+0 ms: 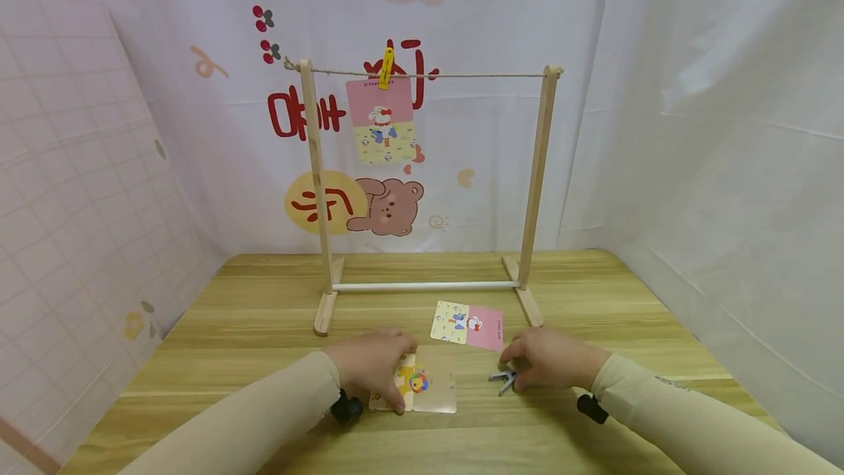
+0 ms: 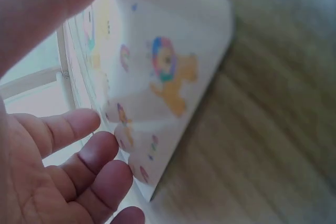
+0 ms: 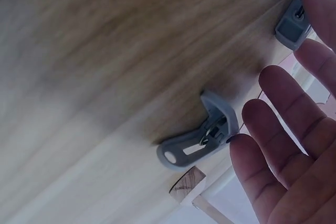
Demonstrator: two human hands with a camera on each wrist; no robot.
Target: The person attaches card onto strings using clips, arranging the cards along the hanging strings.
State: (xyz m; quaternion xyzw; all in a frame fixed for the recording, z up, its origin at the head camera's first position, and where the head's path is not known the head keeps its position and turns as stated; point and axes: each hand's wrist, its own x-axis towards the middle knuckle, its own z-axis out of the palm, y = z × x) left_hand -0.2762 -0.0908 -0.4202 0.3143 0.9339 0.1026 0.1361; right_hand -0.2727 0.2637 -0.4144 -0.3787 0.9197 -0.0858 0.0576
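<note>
My left hand [image 1: 372, 365] grips a beige card [image 1: 435, 391] with a lion drawing across its width, thumb at the near edge and fingers at the far edge. In the left wrist view the card [image 2: 173, 40] stands tilted off the wood. My right hand [image 1: 550, 359] is low over the table at the right. In the right wrist view its thumb and forefinger pinch a grey clip [image 3: 294, 22]. A second grey clip [image 3: 202, 135] lies on the wood by the other fingertips. Just beyond the hands lies a pink and yellow card [image 1: 484, 327].
Behind the cards stands a wooden frame [image 1: 537, 174] with a rope [image 1: 475, 75] strung between its posts and a white bar [image 1: 425, 286] low down. A yellow clip [image 1: 386, 68] holds another pink and yellow card [image 1: 382, 145] on the rope. A printed curtain [image 1: 494, 13] hangs behind.
</note>
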